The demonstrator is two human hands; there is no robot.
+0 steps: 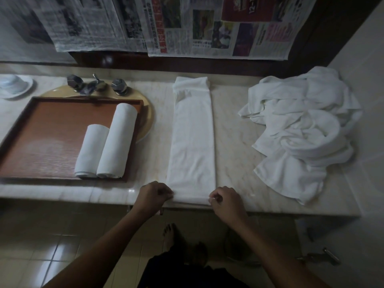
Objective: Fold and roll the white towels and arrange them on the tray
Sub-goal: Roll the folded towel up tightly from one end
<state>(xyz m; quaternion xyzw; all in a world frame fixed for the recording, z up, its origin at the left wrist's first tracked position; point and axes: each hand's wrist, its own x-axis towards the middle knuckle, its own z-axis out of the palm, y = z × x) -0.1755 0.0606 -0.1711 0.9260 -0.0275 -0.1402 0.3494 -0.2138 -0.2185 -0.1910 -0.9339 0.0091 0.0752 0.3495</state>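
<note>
A white towel (192, 140), folded into a long narrow strip, lies on the marble counter and runs from the back wall to the front edge. My left hand (152, 197) pinches its near left corner. My right hand (226, 201) pinches its near right corner. The near end looks slightly turned up between my hands. A brown wooden tray (47, 138) sits to the left over the sink. Two rolled white towels lie side by side on it, a short roll (90, 150) and a longer roll (117, 140) to its right.
A heap of loose white towels (301, 132) lies at the counter's right end. Metal taps (97, 85) stand behind the tray, and a white dish (14, 85) sits at the far left. Newspaper sheets (166, 26) hang on the wall. My bare foot shows on the tiled floor.
</note>
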